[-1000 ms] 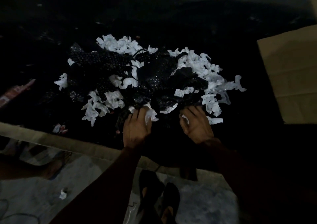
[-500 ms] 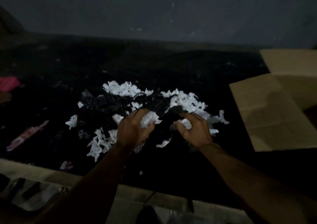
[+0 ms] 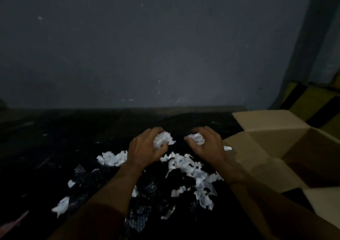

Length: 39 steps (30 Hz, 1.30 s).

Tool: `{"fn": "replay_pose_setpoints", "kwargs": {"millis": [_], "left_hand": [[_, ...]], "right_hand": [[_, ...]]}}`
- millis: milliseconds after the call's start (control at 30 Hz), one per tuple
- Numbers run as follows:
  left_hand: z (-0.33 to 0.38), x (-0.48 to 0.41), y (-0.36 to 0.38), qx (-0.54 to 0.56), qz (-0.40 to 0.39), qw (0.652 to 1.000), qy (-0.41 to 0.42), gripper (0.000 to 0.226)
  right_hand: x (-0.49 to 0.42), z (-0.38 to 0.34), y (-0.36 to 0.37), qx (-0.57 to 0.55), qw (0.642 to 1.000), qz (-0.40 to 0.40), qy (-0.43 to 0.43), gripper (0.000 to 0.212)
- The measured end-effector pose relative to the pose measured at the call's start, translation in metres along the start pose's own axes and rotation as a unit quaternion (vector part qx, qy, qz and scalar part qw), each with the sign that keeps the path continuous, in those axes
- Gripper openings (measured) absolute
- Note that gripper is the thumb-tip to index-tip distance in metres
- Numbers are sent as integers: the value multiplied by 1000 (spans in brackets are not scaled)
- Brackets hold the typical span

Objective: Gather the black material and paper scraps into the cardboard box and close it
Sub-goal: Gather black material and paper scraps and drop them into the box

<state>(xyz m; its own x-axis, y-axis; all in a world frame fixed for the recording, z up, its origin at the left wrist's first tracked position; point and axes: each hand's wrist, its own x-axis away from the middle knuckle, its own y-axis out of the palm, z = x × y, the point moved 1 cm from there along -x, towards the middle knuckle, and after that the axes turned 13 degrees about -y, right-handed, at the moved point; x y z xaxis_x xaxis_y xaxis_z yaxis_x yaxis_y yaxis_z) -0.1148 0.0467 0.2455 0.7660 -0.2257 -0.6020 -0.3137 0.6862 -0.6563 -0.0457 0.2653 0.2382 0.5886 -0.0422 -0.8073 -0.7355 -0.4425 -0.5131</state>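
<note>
I see both hands raised over the dark table (image 3: 55, 147). My left hand (image 3: 145, 147) is clenched around a wad of white paper scraps (image 3: 162, 140), with the fingers curled over the top so nothing sheds. My right hand (image 3: 207, 144) is cupped, grasping a smaller wad (image 3: 196, 138) the same way. In this light I cannot tell whether either hand also drags black material up with it.

The other scraps lie in a loose pile (image 3: 185, 164) at 6 o'clock from the hands. They are spread over and around the black material (image 3: 141, 219), whose bubbled sheen shows faintly nearer me.

The cardboard box (image 3: 276, 138) sits at 3 o'clock, just beside the right hand. It is open-topped, and its near flap (image 3: 261, 166) is folded out towards the pile, which I judge keeps the mouth clear for dropping. I see nothing inside it, though its depth is in shadow.

I judge the gathering is at an early stage. Two handfuls are lifted and ready to go right, most of the litter lies on the table, and closing is far off. Paper this light could flutter loose on the way across.
</note>
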Motion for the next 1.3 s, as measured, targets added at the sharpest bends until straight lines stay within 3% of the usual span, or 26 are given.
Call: {"fn": "replay_pose_setpoints", "kwargs": {"millis": [367, 700, 1033, 1300], "left_hand": [[115, -32, 52, 151, -11, 985, 84, 53], [254, -32, 123, 185, -57, 972, 133, 55], [380, 0, 233, 148, -73, 983, 75, 57], [398, 7, 292, 64, -127, 990, 18, 56]], "right_hand": [[-4, 32, -126, 149, 988, 39, 29, 37], [23, 112, -252, 212, 974, 53, 61, 44], [63, 253, -343, 165, 986, 15, 29, 39], [91, 336, -330, 102, 993, 2, 62, 25]]}}
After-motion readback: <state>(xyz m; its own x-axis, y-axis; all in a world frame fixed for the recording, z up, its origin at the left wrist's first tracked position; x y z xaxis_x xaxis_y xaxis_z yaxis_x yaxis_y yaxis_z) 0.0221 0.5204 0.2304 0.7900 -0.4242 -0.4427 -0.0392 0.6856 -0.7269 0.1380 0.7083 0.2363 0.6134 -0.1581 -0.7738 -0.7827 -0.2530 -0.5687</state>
